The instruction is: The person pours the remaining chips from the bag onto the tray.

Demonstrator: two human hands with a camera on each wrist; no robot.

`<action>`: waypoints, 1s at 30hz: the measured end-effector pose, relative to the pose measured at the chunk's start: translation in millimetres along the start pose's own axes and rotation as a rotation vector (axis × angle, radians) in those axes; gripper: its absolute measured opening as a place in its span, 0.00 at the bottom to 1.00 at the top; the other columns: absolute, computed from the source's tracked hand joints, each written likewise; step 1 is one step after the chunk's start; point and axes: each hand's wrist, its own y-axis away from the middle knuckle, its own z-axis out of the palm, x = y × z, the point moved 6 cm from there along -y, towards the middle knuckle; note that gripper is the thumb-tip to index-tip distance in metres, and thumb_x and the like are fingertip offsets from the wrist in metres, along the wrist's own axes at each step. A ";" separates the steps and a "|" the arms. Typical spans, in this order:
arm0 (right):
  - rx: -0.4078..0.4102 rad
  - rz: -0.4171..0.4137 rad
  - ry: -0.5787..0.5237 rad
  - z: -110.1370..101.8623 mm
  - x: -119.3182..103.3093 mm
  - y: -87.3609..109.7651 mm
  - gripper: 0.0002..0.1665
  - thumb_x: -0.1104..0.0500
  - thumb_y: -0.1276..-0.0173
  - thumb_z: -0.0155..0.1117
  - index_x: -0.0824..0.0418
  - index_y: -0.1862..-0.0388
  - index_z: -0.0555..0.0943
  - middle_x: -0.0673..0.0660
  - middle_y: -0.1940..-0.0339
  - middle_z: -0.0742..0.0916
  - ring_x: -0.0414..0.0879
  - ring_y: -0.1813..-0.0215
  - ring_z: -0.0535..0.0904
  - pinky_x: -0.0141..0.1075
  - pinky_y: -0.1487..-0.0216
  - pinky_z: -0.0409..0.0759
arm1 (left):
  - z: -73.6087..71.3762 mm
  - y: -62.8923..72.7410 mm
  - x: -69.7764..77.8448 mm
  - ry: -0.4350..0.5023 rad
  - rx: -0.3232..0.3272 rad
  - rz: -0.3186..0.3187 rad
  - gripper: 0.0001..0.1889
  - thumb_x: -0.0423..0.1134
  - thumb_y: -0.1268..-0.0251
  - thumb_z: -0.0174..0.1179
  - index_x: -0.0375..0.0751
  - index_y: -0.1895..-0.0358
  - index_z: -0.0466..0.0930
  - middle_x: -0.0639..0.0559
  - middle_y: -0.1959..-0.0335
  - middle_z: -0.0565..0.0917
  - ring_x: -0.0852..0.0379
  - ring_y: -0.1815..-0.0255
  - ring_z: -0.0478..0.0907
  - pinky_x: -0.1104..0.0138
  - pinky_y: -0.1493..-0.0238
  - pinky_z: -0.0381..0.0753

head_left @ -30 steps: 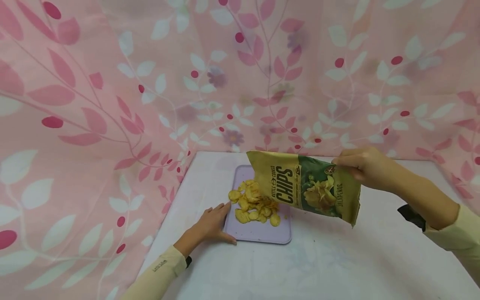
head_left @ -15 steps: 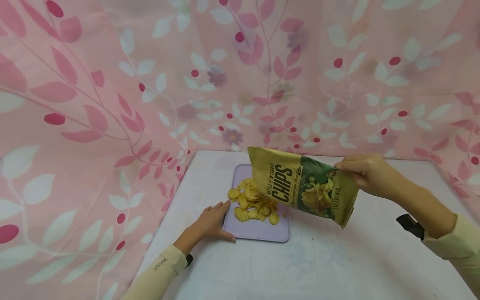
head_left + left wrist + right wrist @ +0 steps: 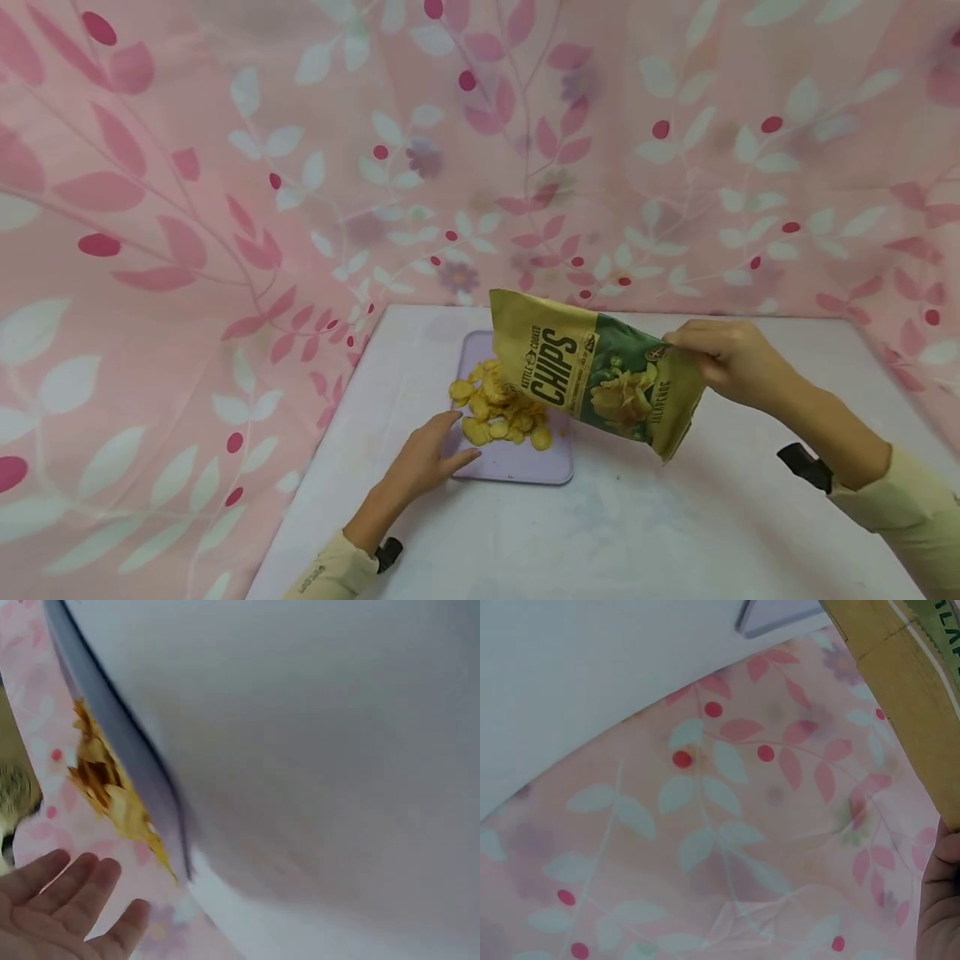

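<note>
Yellow chips lie on a tray while our right hand grips a bag, our left hand spread.

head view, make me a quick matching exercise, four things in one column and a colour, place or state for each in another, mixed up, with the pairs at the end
1. chips
2. tray
3. bag
4. left hand

A. pale purple, under the pile
B. holding nothing
C. tilted, gripped by the right hand
D. yellow, piled up

Pairs: 1-D, 2-A, 3-C, 4-B
</note>
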 end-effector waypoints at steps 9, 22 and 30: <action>0.249 0.067 -0.076 5.2 -0.3 17.6 0.21 0.85 0.55 0.57 0.69 0.69 0.88 0.61 0.73 0.88 0.30 0.71 0.76 0.18 0.70 0.71 | 10.5 -43.2 27.2 0.976 -0.043 -0.319 0.31 0.52 0.25 0.54 0.30 0.31 0.68 0.33 0.37 0.78 0.38 0.39 0.79 0.52 0.40 0.79; 0.304 0.233 -0.199 36.7 -1.7 56.4 0.23 0.89 0.50 0.54 0.73 0.64 0.87 0.57 0.66 0.90 0.30 0.74 0.70 0.22 0.74 0.66 | 42.2 -79.0 29.8 1.591 0.207 -0.452 0.26 0.47 0.23 0.49 0.35 0.31 0.69 0.54 0.52 0.88 0.57 0.50 0.84 0.49 0.37 0.76; 0.170 0.387 -0.138 49.6 6.8 76.2 0.17 0.82 0.46 0.66 0.67 0.62 0.87 0.59 0.69 0.90 0.30 0.67 0.81 0.19 0.68 0.75 | 25.5 -78.2 36.3 1.455 0.342 -0.532 0.24 0.44 0.32 0.64 0.30 0.41 0.78 0.51 0.61 0.89 0.56 0.60 0.87 0.60 0.56 0.86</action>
